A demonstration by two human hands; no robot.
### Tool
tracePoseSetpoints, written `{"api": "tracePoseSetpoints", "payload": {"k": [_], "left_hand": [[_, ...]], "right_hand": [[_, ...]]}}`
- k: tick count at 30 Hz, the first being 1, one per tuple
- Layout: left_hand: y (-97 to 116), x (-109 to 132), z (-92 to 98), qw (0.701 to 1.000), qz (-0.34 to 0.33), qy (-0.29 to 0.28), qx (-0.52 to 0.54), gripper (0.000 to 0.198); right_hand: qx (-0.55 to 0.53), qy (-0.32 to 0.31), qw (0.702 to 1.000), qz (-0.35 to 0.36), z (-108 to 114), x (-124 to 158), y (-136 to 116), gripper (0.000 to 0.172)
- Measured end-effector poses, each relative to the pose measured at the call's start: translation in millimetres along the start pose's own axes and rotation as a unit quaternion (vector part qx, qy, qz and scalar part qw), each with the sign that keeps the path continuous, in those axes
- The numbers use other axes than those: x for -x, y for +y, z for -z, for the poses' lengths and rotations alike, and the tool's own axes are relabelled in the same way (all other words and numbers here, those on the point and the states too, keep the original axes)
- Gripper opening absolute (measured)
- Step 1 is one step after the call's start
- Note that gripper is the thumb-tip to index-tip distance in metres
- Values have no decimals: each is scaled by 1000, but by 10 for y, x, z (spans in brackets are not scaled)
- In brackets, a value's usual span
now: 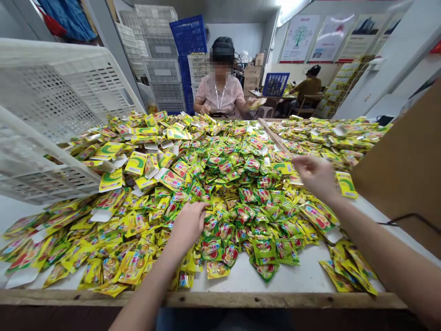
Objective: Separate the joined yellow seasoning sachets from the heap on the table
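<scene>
Left hand low over the middle of the heap, fingers bent and drawn together at the green sachets; grip hidden, cannot tell if one is held. Right hand raised farther out, loosely curled, beside a yellow carton; blurred, so contact or hold is uncertain. Yellow sachets spread along the near left of the worktop, open boxes piled behind them. White crate tilted at left; co-worker seated opposite.
</scene>
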State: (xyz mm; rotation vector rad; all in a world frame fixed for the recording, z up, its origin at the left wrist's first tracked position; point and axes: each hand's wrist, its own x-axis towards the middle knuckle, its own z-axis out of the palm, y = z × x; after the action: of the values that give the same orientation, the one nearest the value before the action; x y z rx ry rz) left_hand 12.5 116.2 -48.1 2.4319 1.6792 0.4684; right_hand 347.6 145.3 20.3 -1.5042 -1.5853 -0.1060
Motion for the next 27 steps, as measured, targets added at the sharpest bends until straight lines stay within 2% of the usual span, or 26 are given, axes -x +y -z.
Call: {"api": "tracePoseSetpoints", "payload": {"k": [2, 3, 6, 11, 14, 15, 18, 20, 21, 24, 25, 27], "left_hand": [[-35, -197, -47, 996, -2, -27, -80, 33], [-40, -279, -72, 995, -1, -33, -96, 38], [-32, -419, -134, 991, 3, -31, -129, 46], [-95, -428, -175, 992, -16, -39, -117, 44], [-163, -423, -198, 997, -24, -36, -70, 40], [-180, -423, -206, 998, -22, -28, -51, 38], [-208, -407, -219, 1000, -8, 19, 11, 29], [-215, -375, -206, 996, 6, 67, 62, 23], [-216, -353, -192, 991, 13, 95, 91, 22], [-185, -268, -115, 965, 36, 177, 192, 22], [-156, -232, -83, 953, 43, 195, 228, 22], [-52, -145, -24, 930, 52, 214, 294, 27]], "right_hand": [[-2, -130, 988, 79, -385, 269, -171, 17], [0, -175, 979, 105, -565, 373, -256, 20], [30, -274, 950, 147, -954, 509, -433, 26], [125, -362, 909, 165, -1192, 461, -491, 29], [150, -408, 884, 170, -1321, 483, -546, 13], [154, -417, 881, 166, -1368, 496, -572, 10], [143, -415, 887, 144, -1455, 502, -634, 19], [114, -395, 903, 129, -1422, 468, -641, 9], [93, -378, 913, 120, -1375, 447, -634, 5], [18, -302, 950, 77, -1157, 423, -604, 7], [-9, -275, 960, 57, -1077, 444, -605, 3], [-57, -235, 970, 21, -935, 540, -645, 10]]}}
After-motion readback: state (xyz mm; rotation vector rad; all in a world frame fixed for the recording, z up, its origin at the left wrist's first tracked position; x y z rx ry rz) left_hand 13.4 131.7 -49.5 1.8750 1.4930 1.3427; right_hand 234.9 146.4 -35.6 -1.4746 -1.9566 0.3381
